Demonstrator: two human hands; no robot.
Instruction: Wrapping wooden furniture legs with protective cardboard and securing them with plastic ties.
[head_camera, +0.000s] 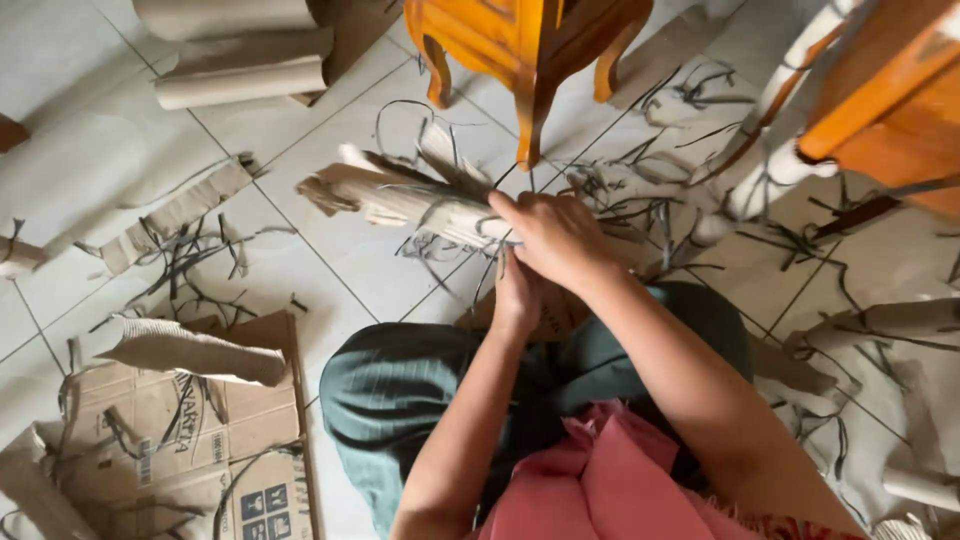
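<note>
Seated on tiled floor (330, 250), knees in dark green cloth. Right hand (555, 238) is wrapped over the near end of a bundle of cardboard strips (400, 195), fingers curled down around it, so the hold is closed on the bundle. Left hand (517, 295) sits directly beneath that grip, fingers pointing up toward the underside of the bundle; it appears to pinch or support the same end, but the right hand covers the contact and I cannot tell whether it is closed. From the grip the bundle runs outward and away to the person's left, resting low over the tiles, its far end frayed and splayed into loose tongues. Judgement on handling: light, dry, stiff along the length but easily creased across it; the strips are loose against each other and likely to fan out or slip unless held near the gathered end, where the right hand now has it. Thin dark offcut slivers (190, 260) lie scattered beyond the far end. An orange wooden furniture leg (530, 110) stands just past the grip. Flattened cardboard box (180, 440) lies well apart, beside the left knee; rolled cardboard tubes (240, 75) lie farther off.
</note>
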